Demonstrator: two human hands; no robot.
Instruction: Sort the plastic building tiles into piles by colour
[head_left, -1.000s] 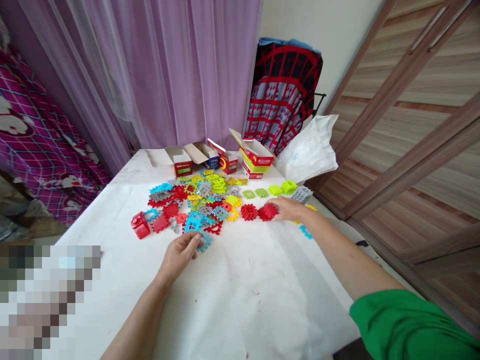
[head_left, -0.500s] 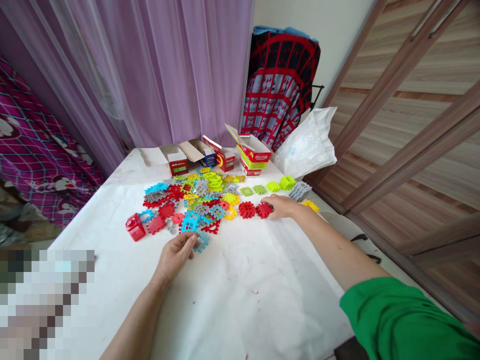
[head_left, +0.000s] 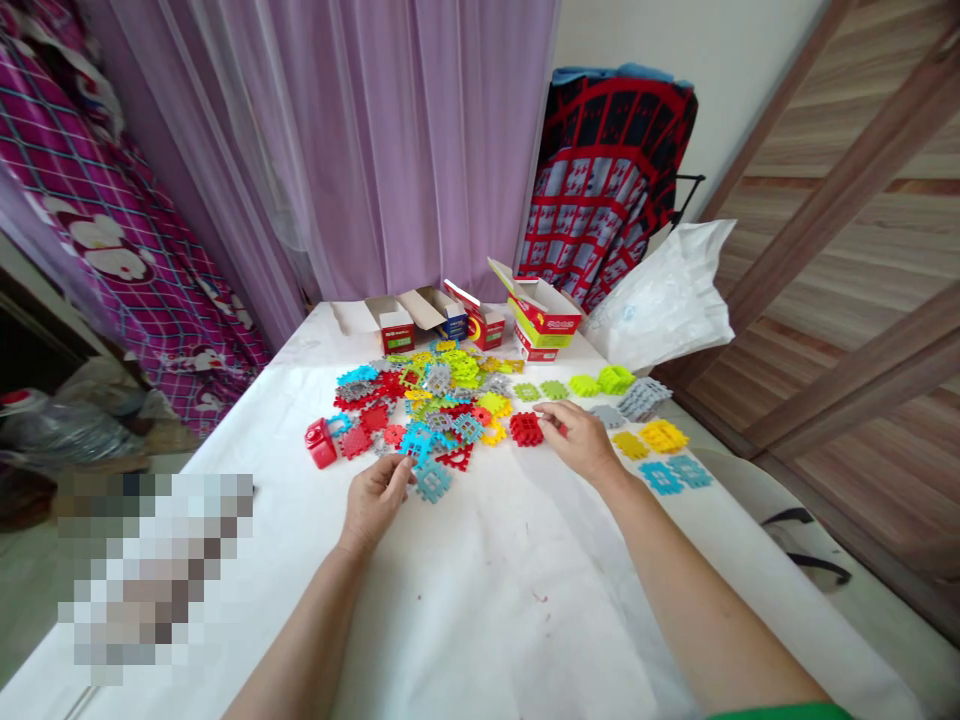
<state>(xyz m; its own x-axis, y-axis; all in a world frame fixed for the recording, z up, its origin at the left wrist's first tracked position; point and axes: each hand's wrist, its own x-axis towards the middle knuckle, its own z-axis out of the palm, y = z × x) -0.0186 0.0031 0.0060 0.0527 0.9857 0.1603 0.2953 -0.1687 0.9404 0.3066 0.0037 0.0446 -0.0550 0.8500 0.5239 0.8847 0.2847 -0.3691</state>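
Observation:
My left hand (head_left: pixel 377 497) is at the near edge of a heap of plastic interlocking toy tiles. Its thumb and forefinger close on the lower edge of a bright blue tile (head_left: pixel 417 442). Just right of those fingertips, a duller blue tile (head_left: pixel 433 482) lies flat on the table. Over to the right, my right hand (head_left: pixel 579 437) has its fingertips bent onto the right side of a small stack of red tiles (head_left: pixel 525 430). Part of that side is hidden behind the fingers.
Several opened cardboard boxes (head_left: pixel 544 315) line the back, beside a white plastic bag (head_left: pixel 660 300). At right lie green tiles (head_left: pixel 583 385), a grey stack (head_left: pixel 645 398), yellow tiles (head_left: pixel 664 436) and blue tiles (head_left: pixel 661 477). A red cube (head_left: pixel 320 444) stands at the heap's left.
The view has swung left. My right hand has moved left, bringing its red tile to the other red ones. My left fingers have shifted off the duller blue tile toward the bright blue one.

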